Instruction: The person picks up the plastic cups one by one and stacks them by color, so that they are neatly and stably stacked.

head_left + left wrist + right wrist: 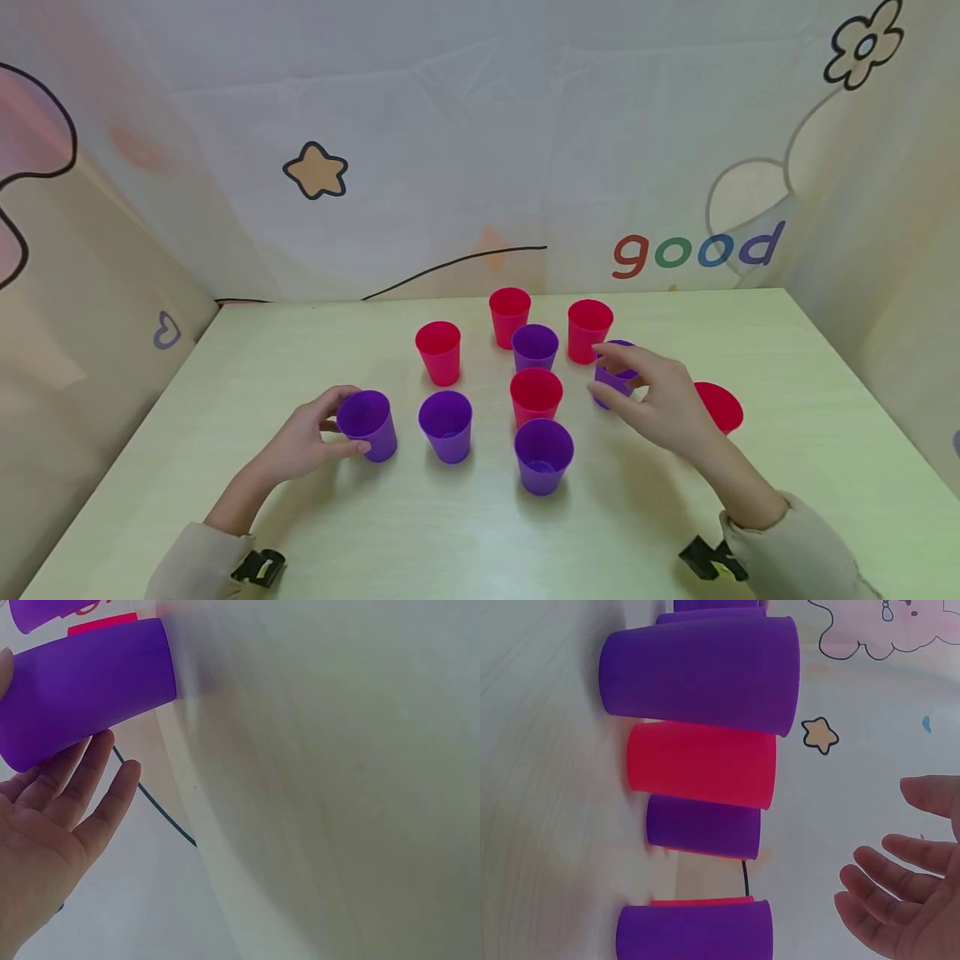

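At the left, my left hand [307,437] holds a purple cup [380,429] upright, thumb on the near side and fingers at the far side. The left wrist view shows the fingers [97,761] along the side of this cup [90,686]. My right hand [660,400] hovers with parted, loosely bent fingers and nothing between them. Behind its fingers, partly hidden, stands another purple cup [611,379]. A red cup [720,407] shows partly behind the right hand and wrist. In the right wrist view, the right hand [907,892] is apart from the purple cup [697,675].
Between the hands stand more upright cups: purple ones [446,429] [542,471] [535,350] and red ones [438,354] [510,321] [588,333] [536,396]. They sit on a pale table [450,542]. A printed cloth [450,167] encloses the back and sides.
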`<state>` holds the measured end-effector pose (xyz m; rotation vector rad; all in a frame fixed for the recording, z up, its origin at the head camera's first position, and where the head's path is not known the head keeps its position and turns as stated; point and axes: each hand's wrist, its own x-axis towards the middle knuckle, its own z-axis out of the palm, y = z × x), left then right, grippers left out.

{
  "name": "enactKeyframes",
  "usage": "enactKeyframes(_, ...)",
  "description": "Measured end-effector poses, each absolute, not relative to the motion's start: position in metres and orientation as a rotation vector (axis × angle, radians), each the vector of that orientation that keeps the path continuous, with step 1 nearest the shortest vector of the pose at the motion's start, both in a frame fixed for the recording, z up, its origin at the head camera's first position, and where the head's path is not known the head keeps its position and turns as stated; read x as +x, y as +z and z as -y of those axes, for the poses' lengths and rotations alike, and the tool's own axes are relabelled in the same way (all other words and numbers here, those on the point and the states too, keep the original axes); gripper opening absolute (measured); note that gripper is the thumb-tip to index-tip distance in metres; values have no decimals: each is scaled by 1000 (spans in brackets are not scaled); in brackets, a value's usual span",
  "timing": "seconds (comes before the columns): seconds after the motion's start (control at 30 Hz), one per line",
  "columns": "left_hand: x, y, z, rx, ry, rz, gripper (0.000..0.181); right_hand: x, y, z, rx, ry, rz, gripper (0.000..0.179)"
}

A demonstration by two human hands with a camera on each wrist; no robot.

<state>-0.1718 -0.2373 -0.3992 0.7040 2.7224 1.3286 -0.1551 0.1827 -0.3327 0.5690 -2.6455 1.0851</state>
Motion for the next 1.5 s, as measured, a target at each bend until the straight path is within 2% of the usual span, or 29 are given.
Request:
enactKeyframes(0.43,-173,-398,237,691,1326,-2719,59,-152,-343,-168,632,1104,2714,50)
enactKeyframes(1.0,-172,-395,236,682,1310,-2720,59,-148,-368,-170,893,1148,2773,57)
enactKeyframes(1.5,-174,-396,236,703,1306,-2718,59,-149,-380,-168,989,1117,2812,66)
